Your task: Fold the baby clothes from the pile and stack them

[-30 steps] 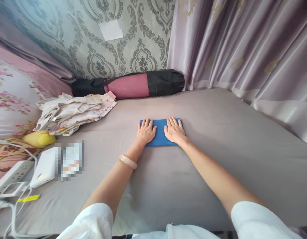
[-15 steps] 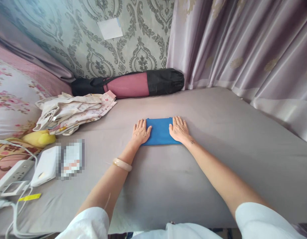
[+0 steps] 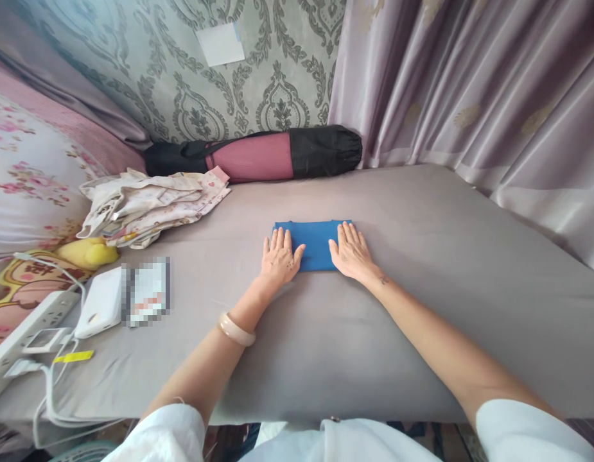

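A folded blue cloth (image 3: pixel 316 239) lies flat on the grey bed sheet (image 3: pixel 422 269), in the middle of the view. My left hand (image 3: pixel 280 258) rests palm down on the cloth's left near edge, fingers stretched out and close together. My right hand (image 3: pixel 350 251) lies palm down on its right near edge, fingers spread. Neither hand grips anything. A pale bangle (image 3: pixel 235 328) sits on my left wrist.
A pile of light patterned clothes (image 3: pixel 152 202) lies at the left. A pink and black rolled bag (image 3: pixel 258 156) lies along the wall. A yellow soft toy (image 3: pixel 88 252), a white power strip (image 3: pixel 22 330) with cables and a white device (image 3: pixel 100 310) are at the near left. Curtains (image 3: pixel 470 96) hang at the right.
Both hands have slid back toward me over the blue cloth, from its sides to its near edge. More of the cloth's far part shows. The camera has tilted slightly.
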The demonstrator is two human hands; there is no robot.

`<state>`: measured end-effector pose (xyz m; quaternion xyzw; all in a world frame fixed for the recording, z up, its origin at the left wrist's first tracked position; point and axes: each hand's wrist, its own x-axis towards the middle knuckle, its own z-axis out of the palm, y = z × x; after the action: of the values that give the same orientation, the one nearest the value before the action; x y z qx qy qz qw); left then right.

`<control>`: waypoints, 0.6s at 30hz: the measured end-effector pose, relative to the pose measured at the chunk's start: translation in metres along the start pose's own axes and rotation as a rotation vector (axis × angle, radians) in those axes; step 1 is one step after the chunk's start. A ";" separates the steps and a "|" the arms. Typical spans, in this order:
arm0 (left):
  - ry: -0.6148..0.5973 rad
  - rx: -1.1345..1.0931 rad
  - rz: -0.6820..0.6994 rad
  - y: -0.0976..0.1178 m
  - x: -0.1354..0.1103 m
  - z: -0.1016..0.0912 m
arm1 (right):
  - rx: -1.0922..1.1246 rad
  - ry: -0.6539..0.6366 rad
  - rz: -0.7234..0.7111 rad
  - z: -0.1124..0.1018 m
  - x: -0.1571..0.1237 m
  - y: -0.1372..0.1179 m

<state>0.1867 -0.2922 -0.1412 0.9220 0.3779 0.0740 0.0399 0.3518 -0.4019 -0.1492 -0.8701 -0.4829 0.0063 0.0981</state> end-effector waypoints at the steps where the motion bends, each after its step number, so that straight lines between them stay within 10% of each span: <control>1: -0.014 0.003 0.001 0.003 -0.005 0.001 | -0.007 0.013 -0.003 0.003 -0.003 -0.001; 11: 0.004 -0.094 -0.011 0.003 -0.010 0.009 | -0.040 0.041 0.006 0.009 -0.005 -0.003; 18: 0.301 -0.476 -0.111 -0.019 -0.005 0.006 | -0.010 0.026 -0.142 -0.001 -0.007 -0.051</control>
<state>0.1712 -0.2822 -0.1502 0.8433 0.4015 0.2943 0.2027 0.3054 -0.3823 -0.1393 -0.8341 -0.5423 -0.0142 0.1001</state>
